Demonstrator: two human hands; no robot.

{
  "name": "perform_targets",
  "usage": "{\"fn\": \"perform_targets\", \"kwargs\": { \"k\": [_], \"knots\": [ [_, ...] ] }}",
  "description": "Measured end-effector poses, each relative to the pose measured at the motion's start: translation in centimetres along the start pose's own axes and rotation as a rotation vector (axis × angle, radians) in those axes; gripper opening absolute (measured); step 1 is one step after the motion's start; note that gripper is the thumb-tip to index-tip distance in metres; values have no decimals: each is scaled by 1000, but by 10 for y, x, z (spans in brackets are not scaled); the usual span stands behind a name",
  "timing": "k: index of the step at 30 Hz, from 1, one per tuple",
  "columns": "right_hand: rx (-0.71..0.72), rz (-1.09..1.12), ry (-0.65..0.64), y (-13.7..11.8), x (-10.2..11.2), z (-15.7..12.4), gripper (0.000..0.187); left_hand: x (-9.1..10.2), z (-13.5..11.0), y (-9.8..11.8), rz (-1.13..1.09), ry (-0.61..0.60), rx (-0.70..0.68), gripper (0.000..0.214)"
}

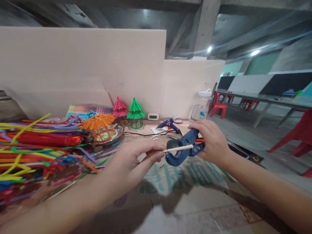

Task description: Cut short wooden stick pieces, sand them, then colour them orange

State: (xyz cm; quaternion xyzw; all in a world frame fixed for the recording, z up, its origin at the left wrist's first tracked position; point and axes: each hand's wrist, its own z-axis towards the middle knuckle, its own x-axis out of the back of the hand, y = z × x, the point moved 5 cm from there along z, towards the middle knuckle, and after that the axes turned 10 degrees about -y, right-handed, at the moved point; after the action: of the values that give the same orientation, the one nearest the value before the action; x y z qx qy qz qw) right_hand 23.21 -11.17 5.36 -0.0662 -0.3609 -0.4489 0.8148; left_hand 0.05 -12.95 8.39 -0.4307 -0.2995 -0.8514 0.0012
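Note:
My left hand (136, 159) pinches one end of a thin wooden stick (178, 149) between thumb and fingertips. The stick runs to the right across the jaws of a blue pipe cutter (185, 139). Wrapped round the cutter's handles is my right hand (215, 139), with a bit of orange showing beside its fingers. Whether the blade touches the stick cannot be made out. Just behind the hands lie a blue hot glue gun (168, 124) and a few short stick pieces (155, 136). Beneath them, cardboard with green printed characters (180, 175) covers the table.
Many coloured pipe cleaners (36, 156) are heaped at left. An orange-roofed little pavilion (101, 125) stands in a metal dish; a pink pavilion (119, 109) and a green one (135, 112) stand behind. A small clock (153, 116) and clear jar (200, 109) sit near the board (131, 65).

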Motion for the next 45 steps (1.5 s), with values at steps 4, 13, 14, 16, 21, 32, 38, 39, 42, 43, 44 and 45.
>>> {"fn": "perform_targets", "kwargs": {
  "k": [4,13,14,16,21,32,38,39,42,43,44,45],
  "knots": [
    [30,-76,56,-2,13,2,43,1,3,8,-17,1,-48,16],
    [72,-195,88,-18,32,6,42,-7,-4,12,115,-80,-108,25],
    [76,-207,96,-19,34,6,41,-8,-5,12,133,-90,-108,25],
    [75,-220,106,-20,39,5,37,-9,-7,14,145,-115,-120,24],
    [117,-237,116,-21,49,4,24,-12,-9,16,113,-174,-175,21],
    [192,-355,119,-25,53,5,20,-12,-5,13,62,-228,-171,22],
    [159,-317,119,-22,53,4,16,-13,-5,11,1,-261,-123,25],
    [161,-319,123,-22,54,4,16,-13,-4,11,-12,-266,-126,25],
    [183,-339,132,-24,54,4,18,-13,-4,12,-16,-255,-142,24],
    [197,-350,136,-24,55,5,19,-12,-4,13,-11,-249,-149,23],
    [212,-365,139,-25,55,5,19,-12,-3,13,-6,-243,-155,23],
    [223,-382,146,-26,56,6,20,-12,-3,13,-2,-238,-162,22]
  ]
}}
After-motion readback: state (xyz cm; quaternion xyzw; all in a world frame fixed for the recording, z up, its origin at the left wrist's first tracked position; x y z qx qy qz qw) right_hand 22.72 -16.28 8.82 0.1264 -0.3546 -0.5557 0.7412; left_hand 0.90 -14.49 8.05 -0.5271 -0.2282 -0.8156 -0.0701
